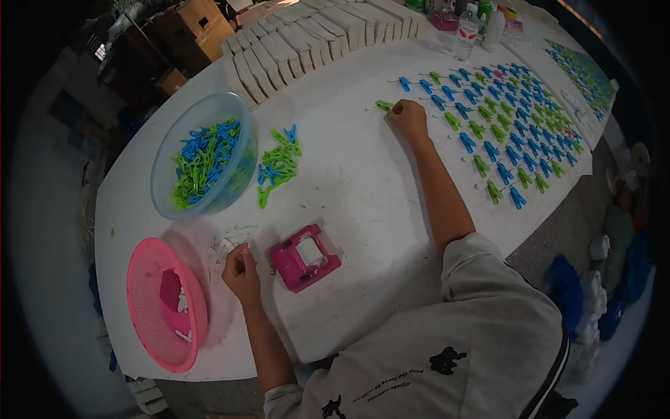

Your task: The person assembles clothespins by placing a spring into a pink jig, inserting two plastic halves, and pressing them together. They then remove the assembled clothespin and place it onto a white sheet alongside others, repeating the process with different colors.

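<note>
My right hand (pixel 408 120) is closed on a green clip (pixel 383 106) at the left edge of the rows of blue and green clips (pixel 507 119). My left hand (pixel 242 271) is pinched around a small white piece (pixel 245 249), beside some thin white pieces (pixel 227 244) on the table. Just right of that hand sits a magenta device (pixel 305 258) with a white block in its middle. A loose pile of green and blue clips (pixel 280 162) lies beyond it, next to a clear blue bowl (pixel 202 157) holding many more clips.
A pink basket (pixel 167 307) with white pieces stands on the white table (pixel 363 279) at the left. Stacked pale bundles (pixel 307 45) line the far edge. Bottles (pixel 466 35) stand at the back right, and a further sheet of clips (pixel 579 77) lies beyond the rows.
</note>
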{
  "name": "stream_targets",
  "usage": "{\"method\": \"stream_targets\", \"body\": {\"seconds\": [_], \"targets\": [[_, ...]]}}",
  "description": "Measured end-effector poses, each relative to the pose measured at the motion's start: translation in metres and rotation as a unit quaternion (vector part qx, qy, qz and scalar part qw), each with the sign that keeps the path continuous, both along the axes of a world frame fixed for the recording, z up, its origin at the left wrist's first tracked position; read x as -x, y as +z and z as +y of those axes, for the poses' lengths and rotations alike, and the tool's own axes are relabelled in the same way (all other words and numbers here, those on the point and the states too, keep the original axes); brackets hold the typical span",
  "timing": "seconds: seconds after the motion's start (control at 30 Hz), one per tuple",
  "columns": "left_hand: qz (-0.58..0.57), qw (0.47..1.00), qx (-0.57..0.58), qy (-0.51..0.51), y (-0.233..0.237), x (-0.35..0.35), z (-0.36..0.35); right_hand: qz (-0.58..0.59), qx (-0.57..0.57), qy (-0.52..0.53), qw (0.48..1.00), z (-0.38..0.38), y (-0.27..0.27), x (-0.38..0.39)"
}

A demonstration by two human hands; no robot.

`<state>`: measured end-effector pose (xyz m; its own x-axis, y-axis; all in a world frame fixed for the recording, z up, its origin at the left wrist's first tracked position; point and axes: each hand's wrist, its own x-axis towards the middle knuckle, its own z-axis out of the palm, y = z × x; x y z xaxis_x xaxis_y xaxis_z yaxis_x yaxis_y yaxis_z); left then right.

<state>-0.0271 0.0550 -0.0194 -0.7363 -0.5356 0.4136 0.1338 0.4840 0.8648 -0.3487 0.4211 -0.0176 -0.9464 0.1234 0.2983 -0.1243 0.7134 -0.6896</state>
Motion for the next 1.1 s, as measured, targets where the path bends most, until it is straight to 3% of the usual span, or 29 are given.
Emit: {"method": "stream_targets", "body": {"seconds": [0.67, 1.1], "targets": [[-0.024, 1.0, -0.004, 0.002, 0.0, 0.0, 0.002, -0.027, 0.017, -0.141, 0.99, -0.005, -0.004, 0.03], [-0.015, 1.0, 0.006, -0.003, -0.002, 0.001, -0.001, -0.029, 0.003, -0.154, 0.988, -0.008, -0.005, 0.032]]}}
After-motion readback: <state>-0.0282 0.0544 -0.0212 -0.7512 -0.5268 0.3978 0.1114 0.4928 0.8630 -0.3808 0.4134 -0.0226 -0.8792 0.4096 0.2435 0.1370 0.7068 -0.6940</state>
